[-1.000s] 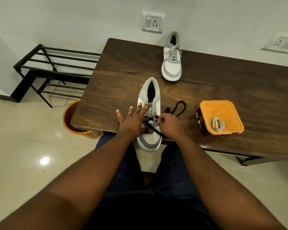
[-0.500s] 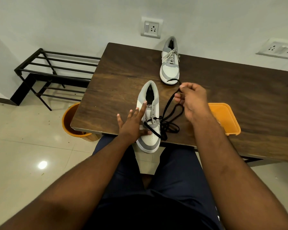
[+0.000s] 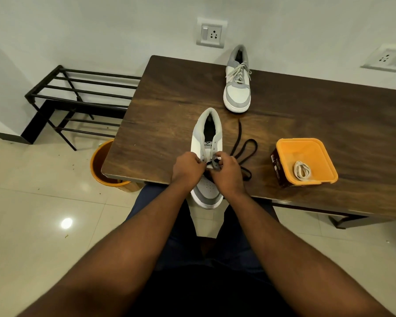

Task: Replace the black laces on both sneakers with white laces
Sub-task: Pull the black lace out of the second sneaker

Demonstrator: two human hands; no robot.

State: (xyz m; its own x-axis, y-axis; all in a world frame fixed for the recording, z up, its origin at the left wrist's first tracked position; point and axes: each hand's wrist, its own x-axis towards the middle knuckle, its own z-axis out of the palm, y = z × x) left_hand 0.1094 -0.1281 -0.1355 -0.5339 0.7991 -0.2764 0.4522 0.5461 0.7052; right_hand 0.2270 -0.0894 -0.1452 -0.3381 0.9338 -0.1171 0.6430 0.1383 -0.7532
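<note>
Two sneakers stood on one wooden table (image 3: 174, 106): a near sneaker (image 3: 207, 143) at the front edge and a far sneaker (image 3: 238, 88) by the wall. One black lace (image 3: 245, 152) trailed loose, and one white lace (image 3: 302, 171) lay coiled in one orange tub (image 3: 284, 145). Two hands, the left hand (image 3: 186, 167) and the right hand (image 3: 225, 172), were in view. One orange bin (image 3: 96, 165), one black rack (image 3: 78, 97) and two wall sockets completed the count.

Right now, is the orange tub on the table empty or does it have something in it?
Not empty. The open orange tub holds a coiled white lace lying on its bottom; nothing else shows inside.
</note>
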